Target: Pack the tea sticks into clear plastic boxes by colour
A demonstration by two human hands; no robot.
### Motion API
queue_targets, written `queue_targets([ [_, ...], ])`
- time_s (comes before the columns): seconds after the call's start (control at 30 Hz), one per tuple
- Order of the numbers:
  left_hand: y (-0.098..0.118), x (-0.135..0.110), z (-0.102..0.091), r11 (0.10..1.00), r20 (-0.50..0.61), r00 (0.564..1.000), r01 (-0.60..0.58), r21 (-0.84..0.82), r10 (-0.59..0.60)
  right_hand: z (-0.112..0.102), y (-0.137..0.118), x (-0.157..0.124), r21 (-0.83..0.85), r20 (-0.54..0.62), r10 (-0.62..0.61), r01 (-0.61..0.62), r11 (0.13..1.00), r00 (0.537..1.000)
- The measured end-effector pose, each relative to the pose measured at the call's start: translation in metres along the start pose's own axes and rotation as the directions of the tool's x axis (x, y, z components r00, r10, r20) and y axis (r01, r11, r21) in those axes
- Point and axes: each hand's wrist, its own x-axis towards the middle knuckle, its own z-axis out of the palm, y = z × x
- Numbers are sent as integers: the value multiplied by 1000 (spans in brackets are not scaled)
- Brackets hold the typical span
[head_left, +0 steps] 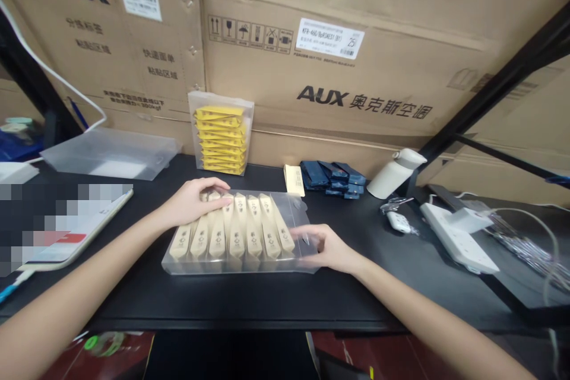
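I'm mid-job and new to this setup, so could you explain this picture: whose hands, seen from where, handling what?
These are a person's two bare hands, no machine. The single picture comes from a camera worn on the head, looking forward and down. The left hand rests over the far side of some cream packets, which stand in a row in a clear box. The right hand is at the box's right end; how firmly it holds on, I cannot tell. Also on the black table are yellow packets in an upright container, dark blue packets, a tilted bottle and a power strip.
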Motion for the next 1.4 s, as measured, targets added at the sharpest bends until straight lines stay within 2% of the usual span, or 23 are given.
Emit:
queue_targets([
  [0.1, 1, 0, 1, 1000, -17, 1000, 1, -2, -1, -5, 0, 5, 52, 57, 42, -45, 998, 997],
  [0.2, 2, 1, 1, 1000, -23, 1000, 1, -10, -1, -2, 1, 13, 17, 13, 52, -52, 999, 999],
  [0.37, 3, 1, 1, 1000, -22, 1000, 7, -14, -8, 13, 0, 20, -67, -74, -52, 48, 997, 996],
  [0.67, -5, 4, -3, 1000, -22, 1000, -1, -28, 0, 20, 0, 25, -98, -29, -113, 110, 989, 993],
  [0.77, -7, 5, -6, 999, -13, 1000, -1, -39, 1, 12, -2, 28, -112, 54, -89, 95, 989, 995],
  [0.87, -7, 6, -8, 999, 16, 1000, 0, -41, 0, -7, -5, 29, -164, 148, -41, 66, 984, 988],
  [0.93, -7, 6, -9, 999, 27, 1000, 4, -38, -3, -23, -5, 30, -203, 162, -14, 47, 978, 987],
  [0.97, -7, 6, -9, 999, 30, 1000, 5, -38, -4, -31, -3, 31, -233, 129, -12, 42, 972, 992],
  [1.03, -7, 6, -9, 999, 32, 999, 1, -40, 0, -44, 2, 35, -350, -27, -57, 44, 936, 998],
  [1.1, -8, 6, -9, 999, 26, 1000, -5, -48, 6, -53, 8, 41, -526, -196, -177, 49, 849, 964],
  [1.13, -8, 6, -9, 999, 22, 1000, -7, -52, 8, -55, 10, 44, -616, -227, -243, 54, 786, 943],
  [1.2, -9, 6, -9, 998, 17, 1000, -9, -55, 10, -55, 13, 49, -755, -150, -314, 97, 649, 937],
  [1.3, -9, 6, -9, 999, 16, 1000, -12, -47, 13, -49, 10, 51, -830, 47, -272, 189, 525, 961],
  [1.4, -9, 6, -8, 999, 13, 1000, -13, -45, 13, -44, 0, 44, -871, 44, -209, 140, 470, 977],
])
